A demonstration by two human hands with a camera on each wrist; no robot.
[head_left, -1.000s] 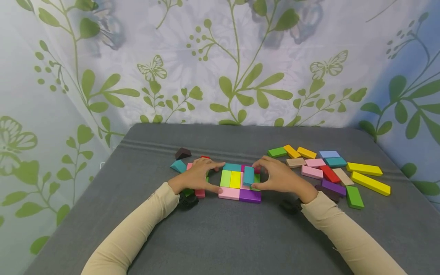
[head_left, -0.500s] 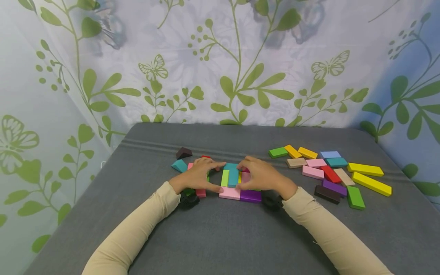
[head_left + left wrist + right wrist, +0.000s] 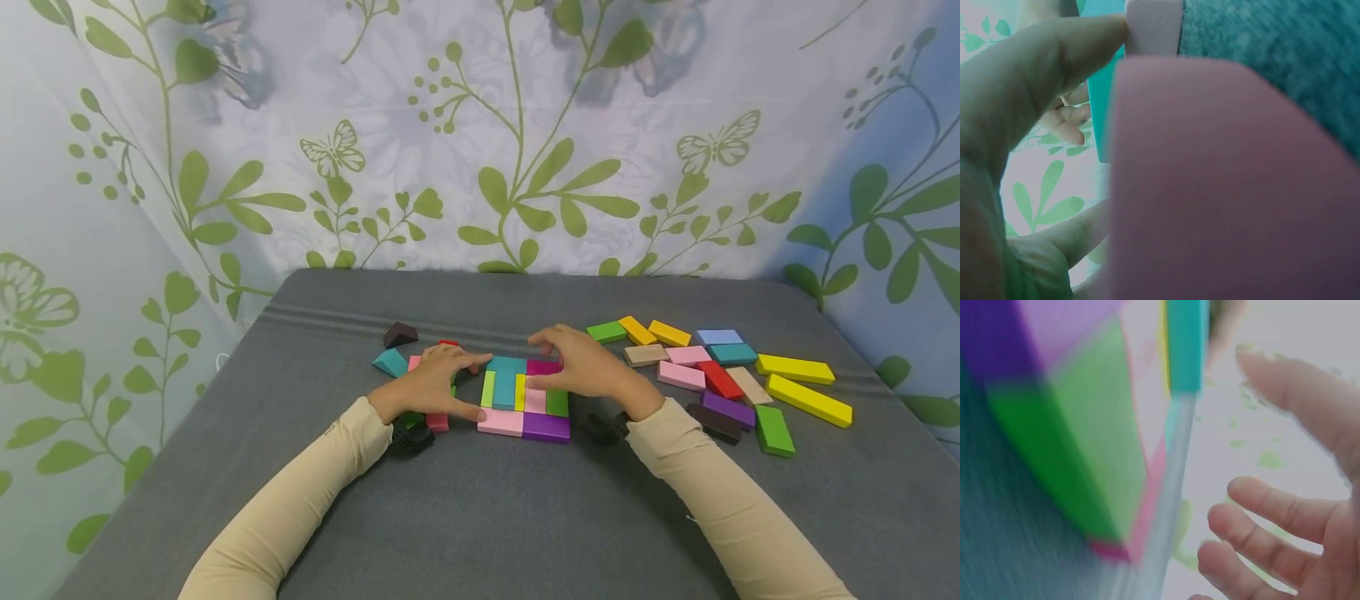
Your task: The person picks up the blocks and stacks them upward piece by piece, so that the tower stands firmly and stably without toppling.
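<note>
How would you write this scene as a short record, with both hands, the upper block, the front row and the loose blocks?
Left hand: thumb at front pink block
Right hand: holding nothing
Upper block: teal, lying across light green block and yellow block
Front row: pink block, purple block
Loose blocks: many colours, right side of gray table

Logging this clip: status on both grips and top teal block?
Left grip spread, against pink block. Right grip empty. Top teal block flat across lime block and yellow block; nothing covers it.

Light is soft and even; the right wrist view blurs the green block (image 3: 1088,434).
</note>
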